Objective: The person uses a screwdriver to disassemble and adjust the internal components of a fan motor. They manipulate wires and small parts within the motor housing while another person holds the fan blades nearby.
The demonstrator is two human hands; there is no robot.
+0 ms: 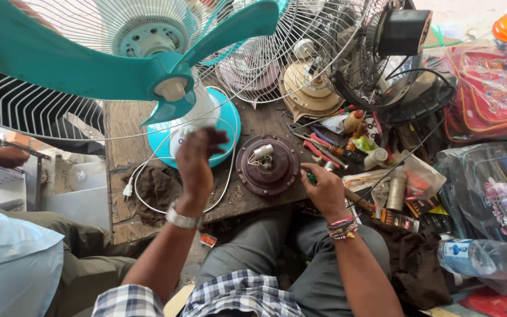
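My left hand (198,161) is raised over the teal round base (227,120) of a table fan, fingers loosely apart and slightly blurred, holding nothing I can see. The fan's teal blades (148,67) and white rear grille (24,103) stand above it. My right hand (324,188) rests on the wooden bench edge, fingers closed on a small green-handled tool (311,176). Between the hands lies a dark brown round motor housing (267,164) with a pale cylindrical part on top. The fan's white power cord and plug (128,189) loop across the bench.
Wire fan guards (265,64) and a brass-coloured motor (312,88) stand behind. Pliers, screwdrivers and small bottles (347,141) clutter the right. Bags (494,88) and a water bottle (488,258) lie far right. Another person's arm (1,155) and light-blue shirt (13,264) are at left.
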